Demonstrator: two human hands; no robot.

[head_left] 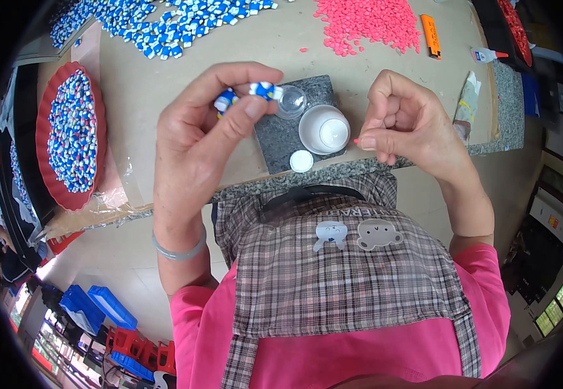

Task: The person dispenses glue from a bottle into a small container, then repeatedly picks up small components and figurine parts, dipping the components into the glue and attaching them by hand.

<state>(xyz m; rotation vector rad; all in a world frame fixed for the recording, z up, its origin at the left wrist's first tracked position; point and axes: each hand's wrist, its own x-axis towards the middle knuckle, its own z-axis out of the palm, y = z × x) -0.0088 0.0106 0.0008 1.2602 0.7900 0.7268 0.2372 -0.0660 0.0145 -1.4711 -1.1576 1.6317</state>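
My left hand (pixel 194 133) is closed, pinching a small blue-and-white piece (pixel 263 90) between thumb and forefinger. Another blue-and-white piece (pixel 225 100) is tucked behind, inside the same hand. On the right, my right hand (pixel 411 123) pinches a tiny pinkish-red piece (pixel 357 141) between thumb and fingertips. Between the hands lies a dark grey stone slab (pixel 277 141). On it stand a white plastic tub (pixel 307 126) with something round and white inside, a small clear cup (pixel 292 104), and a white round cap (pixel 301 161) at the near edge.
A red scalloped tray (pixel 98 155) of small mixed pieces stands at left. Piles of blue-and-white pieces (pixel 165 29) and pink pieces (pixel 372 26) spread across the far table. An orange lighter (pixel 430 37), a glue bottle (pixel 485 55) and a crumpled tube (pixel 468 100) lie at right.
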